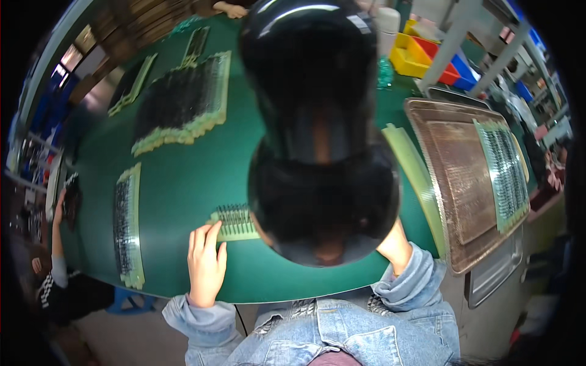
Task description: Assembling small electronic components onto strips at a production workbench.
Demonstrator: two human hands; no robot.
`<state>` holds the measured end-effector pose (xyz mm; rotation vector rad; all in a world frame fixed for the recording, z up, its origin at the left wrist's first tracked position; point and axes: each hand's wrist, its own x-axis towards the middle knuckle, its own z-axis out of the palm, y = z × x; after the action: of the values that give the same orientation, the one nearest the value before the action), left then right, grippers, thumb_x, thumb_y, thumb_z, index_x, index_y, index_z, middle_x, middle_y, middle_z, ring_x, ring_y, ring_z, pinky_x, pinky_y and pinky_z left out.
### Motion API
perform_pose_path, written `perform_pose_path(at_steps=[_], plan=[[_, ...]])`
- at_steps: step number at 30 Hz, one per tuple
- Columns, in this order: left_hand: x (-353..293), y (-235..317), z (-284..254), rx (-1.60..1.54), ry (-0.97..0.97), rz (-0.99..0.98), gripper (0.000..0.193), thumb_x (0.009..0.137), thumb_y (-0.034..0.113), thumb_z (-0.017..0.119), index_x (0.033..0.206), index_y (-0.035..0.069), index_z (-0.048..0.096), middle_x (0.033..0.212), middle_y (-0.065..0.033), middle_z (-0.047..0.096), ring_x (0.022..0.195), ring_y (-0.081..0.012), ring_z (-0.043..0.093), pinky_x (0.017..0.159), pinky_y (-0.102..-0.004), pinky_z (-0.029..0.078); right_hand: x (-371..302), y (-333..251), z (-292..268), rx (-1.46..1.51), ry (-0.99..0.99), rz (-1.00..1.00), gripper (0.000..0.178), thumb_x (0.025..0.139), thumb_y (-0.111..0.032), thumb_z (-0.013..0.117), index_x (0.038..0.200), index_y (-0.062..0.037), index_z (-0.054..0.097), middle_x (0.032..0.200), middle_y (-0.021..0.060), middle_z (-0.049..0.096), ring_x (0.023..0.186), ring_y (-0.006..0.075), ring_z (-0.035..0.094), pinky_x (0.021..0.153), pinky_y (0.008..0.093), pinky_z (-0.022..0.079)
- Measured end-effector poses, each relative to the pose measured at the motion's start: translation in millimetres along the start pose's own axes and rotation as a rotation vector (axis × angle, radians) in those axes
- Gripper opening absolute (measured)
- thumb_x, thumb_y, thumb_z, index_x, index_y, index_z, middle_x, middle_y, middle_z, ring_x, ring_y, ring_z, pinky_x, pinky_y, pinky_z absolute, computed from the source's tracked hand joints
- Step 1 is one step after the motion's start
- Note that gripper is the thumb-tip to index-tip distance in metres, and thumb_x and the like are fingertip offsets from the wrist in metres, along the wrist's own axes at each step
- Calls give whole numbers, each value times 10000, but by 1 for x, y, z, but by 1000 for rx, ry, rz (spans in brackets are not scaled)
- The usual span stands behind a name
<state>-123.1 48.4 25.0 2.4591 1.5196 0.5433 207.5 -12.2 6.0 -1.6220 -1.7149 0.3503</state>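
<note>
My left hand (206,262) is at the near edge of the green table. Its thumb and fingertips hold the left end of a short pale-green strip (239,236) lined with a row of thin black pin-like parts. The strip's right end runs out of sight behind a large glossy black rounded object (323,207) that fills the middle of the view. Of my right hand (395,249), only the wrist and a bit of the back show below that object; its fingers are hidden.
On the green table (183,177), more such strips lie at left (128,229), with a large batch (183,100) beyond. To the right are a long pale-green strip (418,180) and a brown tray (455,189) bearing filled strips. Coloured bins (415,58) stand behind; another person's hand (231,9) shows at the far edge.
</note>
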Motion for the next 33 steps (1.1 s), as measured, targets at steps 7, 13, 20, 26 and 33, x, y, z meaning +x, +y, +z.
perform_pose_path(at_steps=[7, 13, 20, 26, 33], plan=[[9, -6, -4, -117, 26, -59, 398, 689, -27, 604, 1079, 15, 532, 923, -137, 501, 859, -314, 472, 777, -387, 412, 13, -17, 16, 64, -77, -41, 350, 648, -120, 693, 948, -15, 544, 924, 110, 514, 880, 273, 485, 788, 358, 413], [2, -7, -3, -115, -1, -79, 287, 671, -35, 620, 949, 25, 578, 873, -114, 480, 836, -292, 480, 727, -357, 425, 28, -25, 23, 96, -128, -55, 272, 671, -98, 655, 902, -2, 548, 873, 107, 522, 826, 250, 495, 747, 336, 413], [-8, -23, -20, -354, -23, -88, 159, 746, -12, 590, 903, -9, 564, 825, -92, 548, 745, -192, 561, 664, -309, 443, 26, -27, 16, 200, -143, 13, 184, 697, -72, 611, 850, 14, 553, 814, 104, 532, 765, 224, 505, 699, 311, 414], [-25, -18, -26, -1148, -3, -536, 89, 851, 3, 461, 916, -38, 506, 665, -119, 599, 534, -186, 599, 502, -251, 465, 14, -25, -8, 494, -158, 201, 115, 720, -49, 573, 805, 27, 557, 763, 102, 541, 711, 201, 515, 658, 290, 414], [-32, -17, -26, -1162, 140, -495, 190, 851, 11, 437, 988, -95, 515, 774, -146, 618, 517, -205, 607, 498, -264, 487, -3, -19, -28, 793, -128, 400, 74, 746, -23, 529, 752, 43, 562, 704, 99, 551, 649, 175, 525, 610, 265, 415]])
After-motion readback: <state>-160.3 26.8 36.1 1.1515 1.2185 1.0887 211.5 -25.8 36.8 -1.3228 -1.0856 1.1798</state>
